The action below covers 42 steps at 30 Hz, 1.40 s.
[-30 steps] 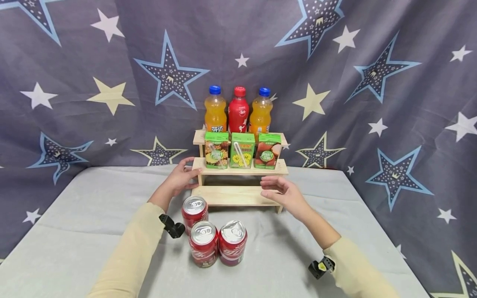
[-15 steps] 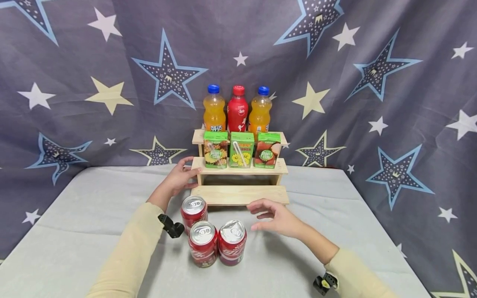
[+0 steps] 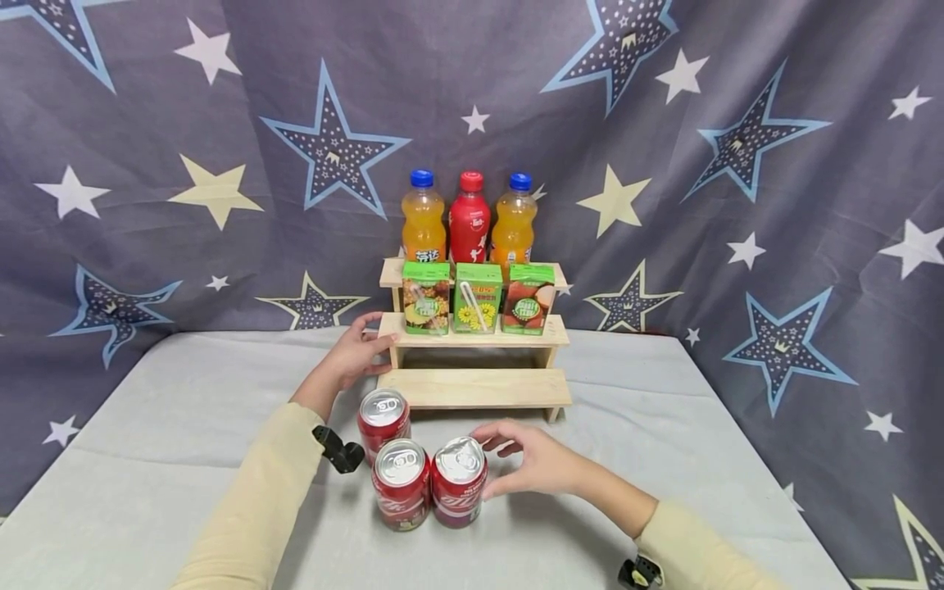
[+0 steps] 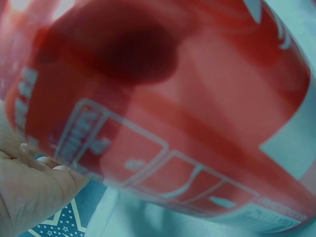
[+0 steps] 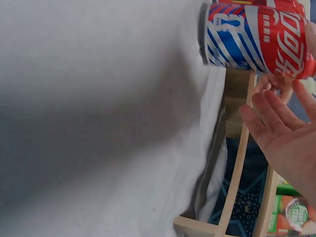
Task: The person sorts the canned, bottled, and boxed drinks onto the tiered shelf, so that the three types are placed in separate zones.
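Observation:
My left hand (image 3: 352, 355) grips the left end of the middle board of a three-step wooden stand (image 3: 475, 385). In the left wrist view a red can (image 4: 207, 123) hides most of that hand (image 4: 39, 192). My right hand (image 3: 538, 463) is at the right side of the nearest right soda can (image 3: 459, 492), fingertips by its top and thumb low at its side. Its fingers (image 5: 276, 118) are spread in the right wrist view, not wrapped round the can (image 5: 247, 37). Another can (image 3: 401, 492) stands against it, and a third (image 3: 383, 418) is behind, near my left wrist.
Three green-topped juice boxes (image 3: 478, 303) stand on the middle step. Behind them, on the top step, are two orange soda bottles (image 3: 424, 217) and a red bottle (image 3: 469, 217). The lowest step is bare. A star-patterned curtain (image 3: 472, 82) hangs behind the grey-covered table (image 3: 627, 459).
My right hand has come away from the right side of the stand, down and left to the nearest right can. My left hand stays on the stand, and the cans have not moved.

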{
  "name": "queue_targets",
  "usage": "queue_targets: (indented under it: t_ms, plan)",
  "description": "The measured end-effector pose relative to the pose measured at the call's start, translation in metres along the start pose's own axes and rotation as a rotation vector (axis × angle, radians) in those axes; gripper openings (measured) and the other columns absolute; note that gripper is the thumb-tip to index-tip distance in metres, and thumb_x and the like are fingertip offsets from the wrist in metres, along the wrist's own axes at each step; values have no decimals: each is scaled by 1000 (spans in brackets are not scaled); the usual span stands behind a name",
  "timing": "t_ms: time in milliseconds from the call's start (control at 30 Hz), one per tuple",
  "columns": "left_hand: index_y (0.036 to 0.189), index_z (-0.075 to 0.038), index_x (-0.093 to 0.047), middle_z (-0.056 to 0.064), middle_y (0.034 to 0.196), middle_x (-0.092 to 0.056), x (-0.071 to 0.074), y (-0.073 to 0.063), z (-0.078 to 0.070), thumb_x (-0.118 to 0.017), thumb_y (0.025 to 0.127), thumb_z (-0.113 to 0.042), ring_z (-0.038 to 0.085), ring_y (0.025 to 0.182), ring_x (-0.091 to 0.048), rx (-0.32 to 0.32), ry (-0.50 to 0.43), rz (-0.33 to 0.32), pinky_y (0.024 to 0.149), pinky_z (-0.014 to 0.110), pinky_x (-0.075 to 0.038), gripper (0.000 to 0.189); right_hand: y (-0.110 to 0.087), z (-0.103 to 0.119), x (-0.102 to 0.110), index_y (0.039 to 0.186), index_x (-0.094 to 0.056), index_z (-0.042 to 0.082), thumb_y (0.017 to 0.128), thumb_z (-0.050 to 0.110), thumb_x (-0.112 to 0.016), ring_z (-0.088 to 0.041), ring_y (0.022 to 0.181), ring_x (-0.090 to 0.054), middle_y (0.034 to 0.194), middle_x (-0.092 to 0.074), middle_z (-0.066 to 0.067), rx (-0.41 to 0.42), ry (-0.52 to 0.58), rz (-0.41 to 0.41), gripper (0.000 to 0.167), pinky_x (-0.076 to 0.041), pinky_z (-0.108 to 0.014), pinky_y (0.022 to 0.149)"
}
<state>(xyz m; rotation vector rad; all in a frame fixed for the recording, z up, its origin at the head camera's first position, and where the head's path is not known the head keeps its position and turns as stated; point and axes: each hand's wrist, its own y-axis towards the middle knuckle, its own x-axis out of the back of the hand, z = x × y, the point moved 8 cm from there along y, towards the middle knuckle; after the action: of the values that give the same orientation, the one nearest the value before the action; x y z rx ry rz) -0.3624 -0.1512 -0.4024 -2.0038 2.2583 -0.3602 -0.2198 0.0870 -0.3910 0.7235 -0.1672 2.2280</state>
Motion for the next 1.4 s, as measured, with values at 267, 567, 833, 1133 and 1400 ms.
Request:
queue_targets:
  t_ms: [267, 567, 833, 1133, 1400]
  plan:
    - [149, -14, -10, 26, 139, -33, 1, 0, 1, -50, 96, -15, 37, 122, -43, -3, 0, -4, 96, 46, -51, 66, 3, -7, -21, 131, -47, 11, 67, 23, -85, -14, 104, -57, 120, -60, -3, -53, 40, 26, 76, -51, -29, 93]
    - [149, -15, -10, 26, 139, -33, 1, 0, 0, -51, 96, -15, 38, 124, -42, 1, -2, -1, 96, 46, -51, 66, 4, -10, -28, 131, -47, 14, 68, 25, -84, -11, 108, -56, 121, -60, 0, -79, 62, -14, 75, -48, -26, 96]
    - [149, -15, -10, 26, 139, -33, 1, 1, 0, -51, 96, -15, 35, 119, -44, -6, -2, 0, 95, 45, -52, 66, 2, -8, -28, 130, -49, 11, 68, 26, -84, -12, 105, -58, 118, -62, -1, -76, 49, -63, 74, -51, -24, 93]
    - [149, -15, -9, 26, 141, -32, 1, 2, 3, -50, 97, -15, 37, 121, -43, 0, 1, 3, 96, 46, -51, 67, -1, -7, -25, 129, -50, 7, 67, 25, -85, -13, 101, -59, 115, -63, -5, -79, 34, -117, 73, -53, -23, 89]
    - [149, -15, -10, 26, 139, -32, 2, 2, 2, -49, 97, -15, 36, 120, -44, -8, -2, -3, 95, 45, -51, 66, -1, 0, -9, 129, -51, 6, 67, 25, -85, -17, 102, -60, 117, -63, -5, -83, 26, -177, 73, -53, -24, 89]
